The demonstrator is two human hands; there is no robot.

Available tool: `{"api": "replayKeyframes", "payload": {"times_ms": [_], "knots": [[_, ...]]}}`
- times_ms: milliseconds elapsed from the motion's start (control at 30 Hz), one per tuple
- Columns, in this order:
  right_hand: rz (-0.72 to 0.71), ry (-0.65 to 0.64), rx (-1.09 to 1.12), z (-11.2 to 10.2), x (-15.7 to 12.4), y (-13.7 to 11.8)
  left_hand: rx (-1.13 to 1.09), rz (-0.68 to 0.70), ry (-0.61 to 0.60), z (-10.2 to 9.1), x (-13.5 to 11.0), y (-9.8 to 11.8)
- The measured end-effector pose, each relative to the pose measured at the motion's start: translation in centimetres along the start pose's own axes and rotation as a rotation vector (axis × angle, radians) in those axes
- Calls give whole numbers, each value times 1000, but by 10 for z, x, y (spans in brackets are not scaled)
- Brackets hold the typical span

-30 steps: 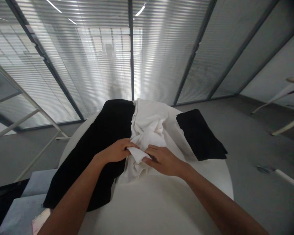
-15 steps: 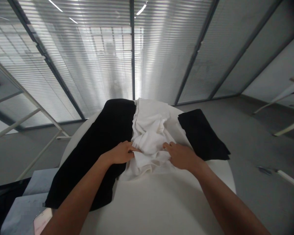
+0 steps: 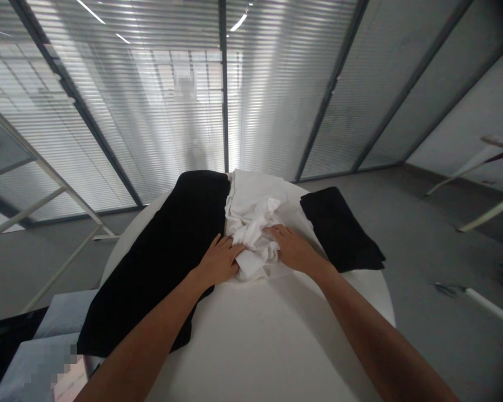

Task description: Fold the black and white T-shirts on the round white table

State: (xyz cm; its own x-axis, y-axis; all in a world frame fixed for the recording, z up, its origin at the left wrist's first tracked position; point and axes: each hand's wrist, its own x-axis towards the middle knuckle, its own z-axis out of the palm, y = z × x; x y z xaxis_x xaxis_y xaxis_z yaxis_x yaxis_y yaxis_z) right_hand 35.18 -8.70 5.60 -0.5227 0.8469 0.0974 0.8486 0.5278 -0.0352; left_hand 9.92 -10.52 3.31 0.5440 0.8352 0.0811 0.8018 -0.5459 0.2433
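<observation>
A crumpled white garment (image 3: 255, 223) lies in the middle of a round white table (image 3: 260, 346). My left hand (image 3: 218, 261) presses on its left near edge, fingers stretched forward and flat. My right hand (image 3: 291, 248) rests on the garment's right near side, fingers extended over the bunched cloth. A large black garment (image 3: 167, 251) lies spread to the left, partly under my left hand. A smaller folded black cloth (image 3: 339, 229) sits to the right, apart from my right hand.
Glass walls with blinds stand behind the table. A slanted white frame (image 3: 42, 184) is at the left. Grey cushioned seats (image 3: 46, 346) sit at the lower left. White table legs (image 3: 486, 206) and a white rod (image 3: 482, 304) on the floor are at the right.
Both hands have slid forward, pushing the white garment's near edge away into a tighter bunch. The fingers that were pinching the cloth now lie flat on it.
</observation>
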Motion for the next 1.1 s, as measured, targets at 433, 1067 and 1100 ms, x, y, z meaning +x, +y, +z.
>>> {"api": "replayKeyframes", "payload": {"times_ms": [433, 1067, 1100], "knots": [[9, -236, 83, -8, -16, -21, 15, -21, -26, -12, 3, -4], [315, 172, 27, 32, 18, 3, 146, -169, 31, 22, 89, -9], [342, 188, 29, 30, 17, 2, 152, -152, 21, 18, 85, -8]]}}
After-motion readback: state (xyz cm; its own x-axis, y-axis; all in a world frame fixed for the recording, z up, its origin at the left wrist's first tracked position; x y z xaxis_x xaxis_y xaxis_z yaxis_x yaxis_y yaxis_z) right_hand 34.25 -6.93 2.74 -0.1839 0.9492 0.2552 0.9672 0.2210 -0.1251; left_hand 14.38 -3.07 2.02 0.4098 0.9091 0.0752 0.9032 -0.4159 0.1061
